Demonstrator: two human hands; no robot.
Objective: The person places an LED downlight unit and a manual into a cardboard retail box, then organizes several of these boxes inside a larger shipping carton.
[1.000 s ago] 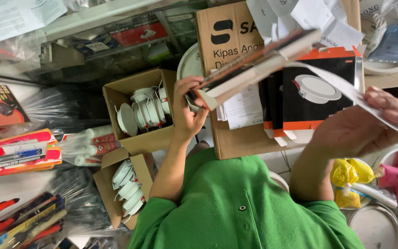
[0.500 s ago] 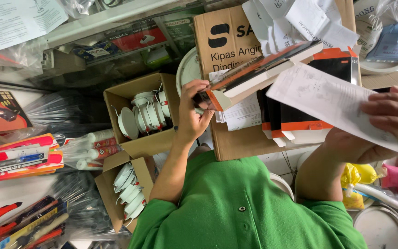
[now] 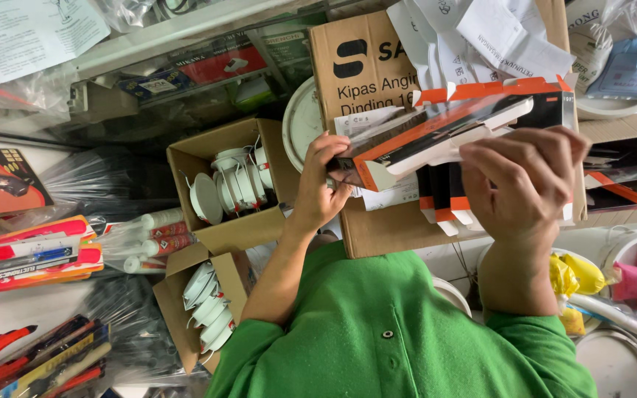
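Orange-and-black box (image 3: 444, 133) sits between both hands, long axis running from 8 to 2 o'clock. Left hand (image 3: 322, 184) is closed on its 8 o'clock end. Right hand (image 3: 521, 180) curls over the 3 o'clock part, gripping the box. Both hands touch it. Carton (image 3: 208, 158) of white fittings lies at 9 o'clock.

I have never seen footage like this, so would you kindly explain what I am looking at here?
There is no machine: a person in a green shirt wears a camera on the head, looking down at their own hands. The left hand and right hand together hold a flat orange, black and white box. Behind it stands a big brown carton. To the left, an open carton holds white round fittings, with packaged tools nearby.
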